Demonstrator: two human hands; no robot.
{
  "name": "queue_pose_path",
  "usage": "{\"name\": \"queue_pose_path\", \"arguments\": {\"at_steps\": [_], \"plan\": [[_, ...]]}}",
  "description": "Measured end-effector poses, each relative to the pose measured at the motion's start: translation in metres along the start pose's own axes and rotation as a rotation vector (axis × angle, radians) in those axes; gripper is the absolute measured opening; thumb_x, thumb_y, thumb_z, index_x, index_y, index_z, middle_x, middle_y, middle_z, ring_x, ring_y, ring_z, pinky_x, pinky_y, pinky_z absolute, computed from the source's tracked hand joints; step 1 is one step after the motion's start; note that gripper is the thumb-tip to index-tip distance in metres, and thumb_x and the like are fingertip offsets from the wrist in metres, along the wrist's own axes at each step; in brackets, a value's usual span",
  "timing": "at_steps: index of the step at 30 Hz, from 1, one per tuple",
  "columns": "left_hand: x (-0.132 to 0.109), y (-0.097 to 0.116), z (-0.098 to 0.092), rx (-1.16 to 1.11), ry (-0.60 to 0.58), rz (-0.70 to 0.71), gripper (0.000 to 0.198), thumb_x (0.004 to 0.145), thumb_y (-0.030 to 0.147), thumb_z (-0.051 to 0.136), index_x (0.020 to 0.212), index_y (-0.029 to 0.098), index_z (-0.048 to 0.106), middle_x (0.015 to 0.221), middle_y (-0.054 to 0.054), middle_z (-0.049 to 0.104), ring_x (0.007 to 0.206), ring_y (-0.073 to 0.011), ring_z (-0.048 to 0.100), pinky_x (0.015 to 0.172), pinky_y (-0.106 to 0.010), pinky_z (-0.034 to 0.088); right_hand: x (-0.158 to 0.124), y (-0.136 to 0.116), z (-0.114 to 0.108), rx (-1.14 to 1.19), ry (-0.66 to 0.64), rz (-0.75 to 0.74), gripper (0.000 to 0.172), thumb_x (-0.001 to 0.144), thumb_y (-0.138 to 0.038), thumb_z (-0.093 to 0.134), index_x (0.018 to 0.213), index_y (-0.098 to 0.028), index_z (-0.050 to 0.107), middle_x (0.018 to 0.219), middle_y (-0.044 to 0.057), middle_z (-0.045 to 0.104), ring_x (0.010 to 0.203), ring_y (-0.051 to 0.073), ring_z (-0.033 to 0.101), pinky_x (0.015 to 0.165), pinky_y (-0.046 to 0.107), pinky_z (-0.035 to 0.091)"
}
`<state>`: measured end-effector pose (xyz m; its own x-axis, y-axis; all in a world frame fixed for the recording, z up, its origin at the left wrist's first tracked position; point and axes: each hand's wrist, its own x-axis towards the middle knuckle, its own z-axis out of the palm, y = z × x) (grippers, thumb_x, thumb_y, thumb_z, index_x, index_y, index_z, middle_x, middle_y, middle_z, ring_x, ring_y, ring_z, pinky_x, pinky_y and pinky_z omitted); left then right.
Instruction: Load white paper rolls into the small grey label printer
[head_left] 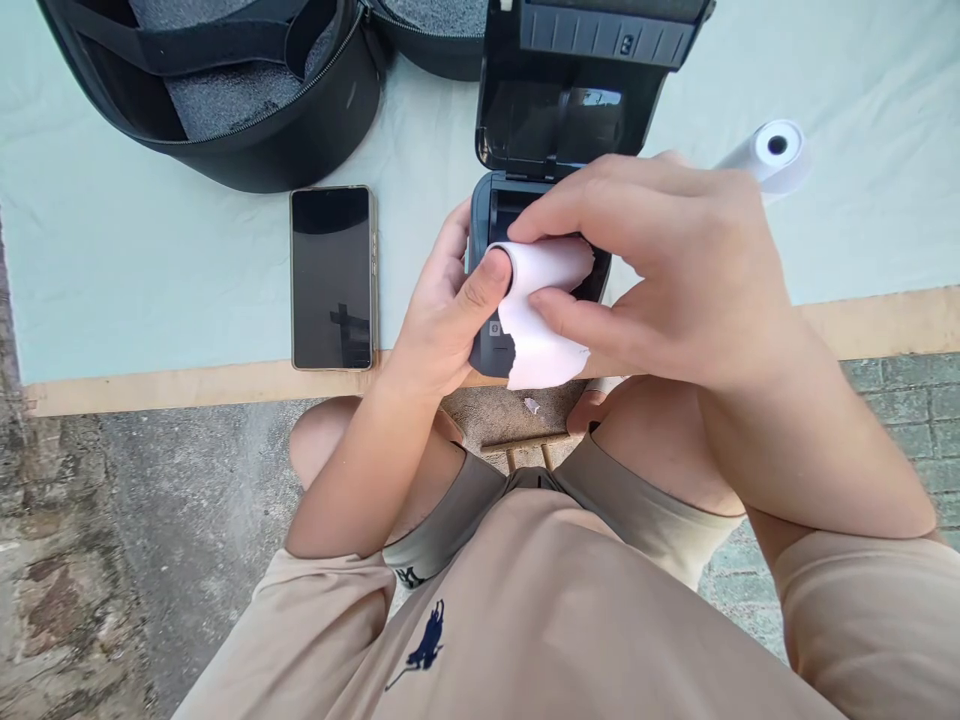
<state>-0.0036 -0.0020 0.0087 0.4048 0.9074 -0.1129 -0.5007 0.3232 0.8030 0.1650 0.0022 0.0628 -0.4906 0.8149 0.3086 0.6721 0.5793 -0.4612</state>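
Head view shows the right hand [675,260] grasping the paper roll [553,264] between thumb and forefinger, over the open printer [493,358]. The left hand [442,310] clasps the printer's left side, its thumb touching the roll's left end.

The shirt [570,620] bears a navy rider emblem [426,638], the shorts [446,515] an unclear dark monogram [409,577].

A pale blue-green cloth [187,270] covers the bench [187,391] up to its bare wooden edge. Below, grey concrete floor [202,500] adjoins rough, brownish stonework [60,590] at left; greenish brick paving [904,408] shows at right. The light is soft and even.
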Motion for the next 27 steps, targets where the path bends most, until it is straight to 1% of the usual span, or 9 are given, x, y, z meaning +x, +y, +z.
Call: {"name": "queue_pose_path", "arguments": {"at_steps": [4, 8, 9, 11, 14, 17, 20, 23, 27], "plan": [[0.000, -0.001, 0.000, -0.013, -0.010, 0.013, 0.034, 0.085, 0.042, 0.065, 0.115, 0.030, 0.055, 0.114, -0.002, 0.066, 0.139, -0.0247, 0.047, 0.109, -0.039, 0.050, -0.002, 0.000, -0.001, 0.001, 0.012, -0.010, 0.023, 0.078, -0.023, 0.059, 0.101, -0.027, 0.062, 0.091, 0.001, 0.069, 0.084, 0.021, 0.064, 0.073, 0.040, 0.046], [0.002, -0.003, -0.001, 0.045, 0.023, 0.059, 0.038, 0.094, 0.053, 0.044, 0.116, 0.026, 0.059, 0.117, -0.003, 0.066, 0.142, -0.0235, 0.044, 0.111, -0.037, 0.048, -0.005, -0.005, -0.011, 0.218, 0.048, -0.006, 0.024, 0.085, -0.031, 0.058, 0.109, -0.028, 0.059, 0.109, -0.001, 0.067, 0.098, 0.020, 0.063, 0.084, 0.038, 0.050], [0.003, -0.004, -0.002, 0.065, 0.039, 0.060, 0.042, 0.095, 0.056, 0.040, 0.114, 0.025, 0.061, 0.118, -0.004, 0.067, 0.143, -0.0234, 0.043, 0.110, -0.036, 0.048, -0.005, -0.006, -0.013, 0.309, 0.070, 0.046, 0.025, 0.087, -0.032, 0.057, 0.111, -0.030, 0.056, 0.114, -0.003, 0.066, 0.102, 0.019, 0.062, 0.087, 0.036, 0.051], [0.005, -0.007, -0.006, 0.091, 0.067, 0.065, 0.054, 0.093, 0.064, 0.032, 0.111, 0.023, 0.063, 0.118, -0.004, 0.067, 0.143, -0.0238, 0.042, 0.109, -0.035, 0.049, -0.004, -0.005, -0.017, 0.504, 0.218, 0.214, 0.023, 0.089, -0.038, 0.053, 0.111, -0.032, 0.053, 0.112, -0.004, 0.064, 0.101, 0.018, 0.063, 0.087, 0.036, 0.053], [0.008, -0.011, -0.013, 0.099, 0.074, 0.079, 0.068, 0.091, 0.071, 0.020, 0.111, 0.022, 0.063, 0.120, -0.004, 0.066, 0.143, -0.0243, 0.043, 0.109, -0.038, 0.049, 0.000, 0.007, -0.016, 0.834, 0.466, 0.524, 0.031, 0.079, -0.055, 0.059, 0.092, -0.026, 0.058, 0.094, 0.002, 0.061, 0.090, 0.024, 0.063, 0.066, 0.037, 0.052], [0.009, -0.015, -0.019, 0.112, 0.070, 0.097, 0.068, 0.090, 0.073, 0.023, 0.107, 0.021, 0.065, 0.116, -0.005, 0.068, 0.142, -0.0248, 0.045, 0.109, -0.038, 0.049, 0.001, 0.026, -0.012, 1.102, 0.337, 0.710, 0.037, 0.064, -0.052, 0.067, 0.092, -0.027, 0.063, 0.101, 0.006, 0.060, 0.098, 0.028, 0.059, 0.057, 0.038, 0.048], [0.010, -0.019, -0.023, 0.135, 0.089, 0.126, 0.067, 0.087, 0.076, 0.029, 0.105, 0.024, 0.066, 0.113, -0.004, 0.070, 0.142, -0.0248, 0.044, 0.109, -0.038, 0.049, -0.002, 0.040, -0.004, 1.087, 0.367, 0.727, 0.025, 0.069, -0.040, 0.063, 0.092, -0.030, 0.060, 0.100, 0.004, 0.059, 0.091, 0.025, 0.059, 0.053, 0.036, 0.043], [0.009, -0.021, -0.024, 0.148, 0.103, 0.137, 0.066, 0.085, 0.077, 0.030, 0.105, 0.026, 0.067, 0.113, -0.004, 0.070, 0.143, -0.0242, 0.043, 0.110, -0.038, 0.049, -0.006, 0.047, 0.007, 0.968, 0.479, 0.665, 0.030, 0.066, -0.034, 0.072, 0.089, -0.031, 0.053, 0.087, 0.001, 0.053, 0.073, 0.018, 0.054, 0.047, 0.031, 0.035], [0.009, -0.018, -0.019, 0.140, 0.094, 0.126, 0.064, 0.086, 0.075, 0.033, 0.103, 0.024, 0.067, 0.110, -0.005, 0.071, 0.141, -0.0242, 0.046, 0.111, -0.038, 0.047, -0.014, 0.053, 0.018, 0.841, 0.427, 0.528, 0.037, 0.067, -0.042, 0.077, 0.083, -0.027, 0.047, 0.076, -0.001, 0.046, 0.069, 0.013, 0.050, 0.056, 0.030, 0.044]]}}
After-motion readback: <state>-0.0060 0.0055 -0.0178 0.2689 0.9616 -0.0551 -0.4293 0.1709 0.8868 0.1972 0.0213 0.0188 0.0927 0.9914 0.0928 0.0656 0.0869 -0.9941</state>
